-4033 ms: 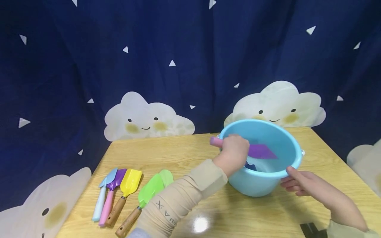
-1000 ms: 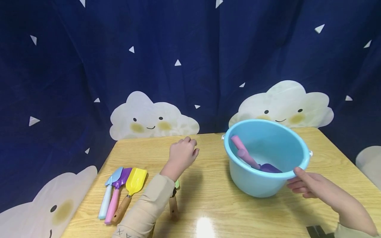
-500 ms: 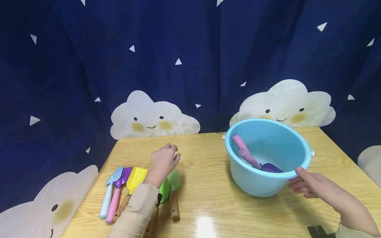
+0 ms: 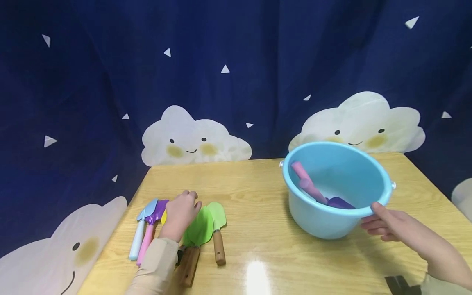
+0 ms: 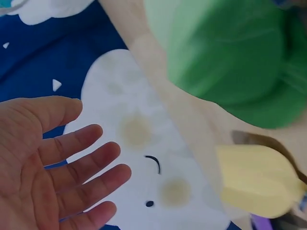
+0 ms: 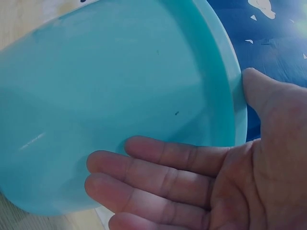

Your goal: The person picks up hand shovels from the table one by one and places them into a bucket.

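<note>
My left hand point(image 4: 180, 215) hovers over the toy shovels on the left of the table, fingers apart and holding nothing in the left wrist view. It hides most of a yellow shovel point(image 5: 259, 177). Beside it lie green shovels point(image 4: 200, 227) and a lighter green shovel point(image 4: 218, 215) with a wooden handle. Farther left are a light blue shovel point(image 4: 137, 239) and a purple shovel point(image 4: 161, 209) with a pink handle. My right hand point(image 4: 398, 225) holds the rim of a light blue bucket point(image 4: 328, 223), thumb at the rim, fingers along the outer wall. Two pink-purple handles point(image 4: 311, 190) and a dark purple blade show inside.
The wooden table point(image 4: 254, 192) ends at a dark blue curtain point(image 4: 206, 32) with white triangles and cloud shapes. A small black object point(image 4: 397, 282) lies near the right sleeve at the front edge.
My left hand let a pink-handled purple shovel go in the bucket, then moved left to above the other shovels. The right hand stays at the bucket rim.
</note>
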The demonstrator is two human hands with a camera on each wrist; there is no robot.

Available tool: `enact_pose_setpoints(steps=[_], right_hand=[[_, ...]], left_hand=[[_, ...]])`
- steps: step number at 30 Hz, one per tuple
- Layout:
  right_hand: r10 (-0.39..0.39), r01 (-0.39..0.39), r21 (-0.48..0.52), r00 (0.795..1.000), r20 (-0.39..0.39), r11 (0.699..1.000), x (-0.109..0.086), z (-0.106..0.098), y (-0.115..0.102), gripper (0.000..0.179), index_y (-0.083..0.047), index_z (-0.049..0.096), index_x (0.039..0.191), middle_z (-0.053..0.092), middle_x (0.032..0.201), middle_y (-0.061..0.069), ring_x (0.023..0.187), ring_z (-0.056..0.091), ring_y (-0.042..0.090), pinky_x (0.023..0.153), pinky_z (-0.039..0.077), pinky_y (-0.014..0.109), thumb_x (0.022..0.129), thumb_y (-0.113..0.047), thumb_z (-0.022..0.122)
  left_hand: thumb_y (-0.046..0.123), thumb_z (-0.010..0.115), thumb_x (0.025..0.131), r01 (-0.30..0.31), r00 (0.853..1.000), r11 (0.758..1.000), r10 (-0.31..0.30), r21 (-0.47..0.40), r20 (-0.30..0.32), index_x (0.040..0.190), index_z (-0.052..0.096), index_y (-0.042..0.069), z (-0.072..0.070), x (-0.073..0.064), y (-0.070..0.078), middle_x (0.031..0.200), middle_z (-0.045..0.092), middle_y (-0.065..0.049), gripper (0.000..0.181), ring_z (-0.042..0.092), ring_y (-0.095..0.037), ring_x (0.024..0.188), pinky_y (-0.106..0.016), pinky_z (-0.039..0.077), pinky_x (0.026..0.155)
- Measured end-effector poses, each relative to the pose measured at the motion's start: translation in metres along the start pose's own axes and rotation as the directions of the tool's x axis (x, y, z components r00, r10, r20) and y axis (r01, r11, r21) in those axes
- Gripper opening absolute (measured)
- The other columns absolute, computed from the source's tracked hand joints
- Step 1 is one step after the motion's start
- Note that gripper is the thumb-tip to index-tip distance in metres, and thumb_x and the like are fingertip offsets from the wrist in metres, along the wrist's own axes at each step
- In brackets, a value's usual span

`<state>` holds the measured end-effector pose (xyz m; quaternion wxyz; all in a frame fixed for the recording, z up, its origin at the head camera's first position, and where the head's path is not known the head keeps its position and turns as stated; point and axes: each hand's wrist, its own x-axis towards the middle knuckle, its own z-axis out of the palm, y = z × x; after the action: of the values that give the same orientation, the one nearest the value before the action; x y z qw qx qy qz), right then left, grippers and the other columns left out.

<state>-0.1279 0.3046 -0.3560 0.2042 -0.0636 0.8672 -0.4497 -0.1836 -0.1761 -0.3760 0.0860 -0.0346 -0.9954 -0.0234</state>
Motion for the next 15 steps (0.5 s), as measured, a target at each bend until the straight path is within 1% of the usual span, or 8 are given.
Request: enact_pose_setpoints(steps=[2, 5, 9, 12, 15], right_hand=[[0.009, -0.009, -0.006, 1.0, -0.003, 1.0, 0.0, -0.001, -0.001, 0.069, 0.019, 0.047, 0.114, 0.06, 0.104, 0.024, 0.084, 0.061, 0.012, 0.067, 0.048, 0.03, 0.098, -0.038, 0.011], [0.009, -0.009, -0.013, 1.0, -0.001, 1.0, 0.0, -0.001, -0.002, 0.07, 0.02, 0.046, 0.113, 0.059, 0.104, 0.025, 0.085, 0.062, 0.014, 0.067, 0.048, 0.03, 0.098, -0.038, 0.01], [0.006, -0.006, -0.006, 1.0, 0.011, 1.0, 0.001, -0.001, -0.002, 0.07, 0.021, 0.046, 0.113, 0.059, 0.105, 0.025, 0.085, 0.062, 0.013, 0.067, 0.048, 0.029, 0.098, -0.038, 0.01], [0.011, -0.011, -0.007, 1.0, 0.02, 1.0, 0.001, -0.001, -0.001, 0.07, 0.021, 0.046, 0.113, 0.059, 0.105, 0.025, 0.084, 0.062, 0.013, 0.067, 0.048, 0.03, 0.098, -0.038, 0.01], [0.022, -0.022, -0.021, 1.0, 0.014, 1.0, 0.001, -0.002, -0.002, 0.071, 0.02, 0.046, 0.113, 0.059, 0.104, 0.025, 0.085, 0.062, 0.015, 0.067, 0.048, 0.03, 0.098, -0.039, 0.01]], left_hand=[[0.026, 0.061, 0.083, 0.024, 0.999, 1.0, -0.024, 0.003, 0.024, 0.094, 0.063, 0.006, 0.001, -0.003, -0.006, 0.085, 0.06, -0.008, 0.023, 0.06, -0.027, 0.067, -0.041, 0.044, 0.047], [0.025, 0.059, 0.082, 0.058, 0.997, 0.998, -0.058, 0.002, 0.058, 0.089, 0.062, 0.005, 0.003, -0.009, -0.016, 0.083, 0.059, -0.01, 0.021, 0.06, -0.031, 0.069, -0.045, 0.044, 0.05], [0.024, 0.06, 0.082, 0.096, 0.991, 0.995, -0.095, -0.004, 0.098, 0.083, 0.06, 0.003, 0.008, -0.019, -0.03, 0.077, 0.058, -0.012, 0.021, 0.058, -0.032, 0.065, -0.047, 0.043, 0.05], [0.025, 0.061, 0.081, 0.122, 0.982, 0.993, -0.121, 0.002, 0.146, 0.084, 0.06, 0.002, 0.009, -0.027, -0.038, 0.074, 0.057, -0.011, 0.024, 0.058, -0.03, 0.062, -0.047, 0.043, 0.049], [0.026, 0.061, 0.081, 0.144, 0.972, 0.989, -0.144, 0.01, 0.188, 0.084, 0.059, 0.001, 0.01, -0.033, -0.046, 0.071, 0.057, -0.011, 0.025, 0.057, -0.029, 0.062, -0.048, 0.043, 0.05]])
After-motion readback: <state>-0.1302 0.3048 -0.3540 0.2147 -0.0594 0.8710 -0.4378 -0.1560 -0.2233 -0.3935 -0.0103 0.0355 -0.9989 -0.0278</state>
